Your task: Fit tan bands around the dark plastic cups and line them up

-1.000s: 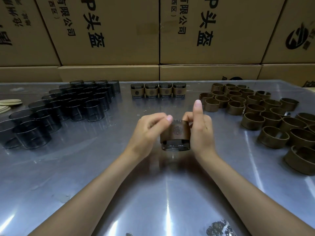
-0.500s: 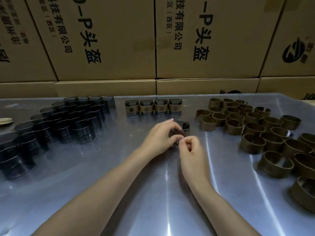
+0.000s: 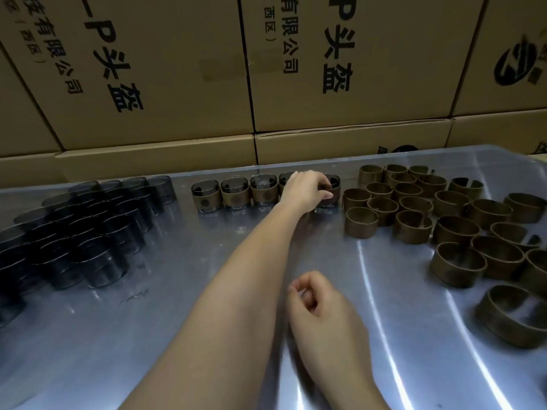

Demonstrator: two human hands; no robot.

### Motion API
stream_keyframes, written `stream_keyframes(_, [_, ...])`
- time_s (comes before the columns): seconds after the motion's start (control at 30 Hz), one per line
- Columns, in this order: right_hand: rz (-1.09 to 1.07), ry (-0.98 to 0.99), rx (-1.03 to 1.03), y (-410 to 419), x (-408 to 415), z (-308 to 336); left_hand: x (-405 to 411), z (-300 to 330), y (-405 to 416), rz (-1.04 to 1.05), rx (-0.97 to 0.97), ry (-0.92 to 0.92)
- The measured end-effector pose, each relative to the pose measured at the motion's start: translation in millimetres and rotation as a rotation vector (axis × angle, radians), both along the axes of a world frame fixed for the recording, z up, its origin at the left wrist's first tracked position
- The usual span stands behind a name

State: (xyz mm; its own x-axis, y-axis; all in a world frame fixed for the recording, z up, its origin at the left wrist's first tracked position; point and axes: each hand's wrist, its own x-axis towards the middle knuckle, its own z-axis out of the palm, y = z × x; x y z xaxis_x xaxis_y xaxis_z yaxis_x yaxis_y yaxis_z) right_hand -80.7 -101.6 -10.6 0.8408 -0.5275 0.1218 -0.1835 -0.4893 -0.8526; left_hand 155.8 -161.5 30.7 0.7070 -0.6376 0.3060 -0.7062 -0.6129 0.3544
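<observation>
While the left hand is reaching to the far edge of the desk, its fingers are curling round a banded cup, which is standing at the right end of the row of banded cups. Just right of those fingers the loose tan bands are lying in a cluster, and well to their left the bare dark cups are standing packed together. The right hand is hovering nearer the person, its fingers loosely curled and holding nothing, with cardboard boxes stacked behind the desk
</observation>
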Motion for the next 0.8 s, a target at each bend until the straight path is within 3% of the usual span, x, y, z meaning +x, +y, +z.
stream_keyframes(0.37, [-0.009, 0.018, -0.034, -0.8, 2.4, 2.2, 27.0, 4.6, -17.1, 0.113, 0.025, 0.024])
stream_keyframes(0.8, [0.003, -0.009, -0.025, 0.4, 2.9, -0.5, 21.5, 7.5, -14.4, 0.066, 0.075, 0.024])
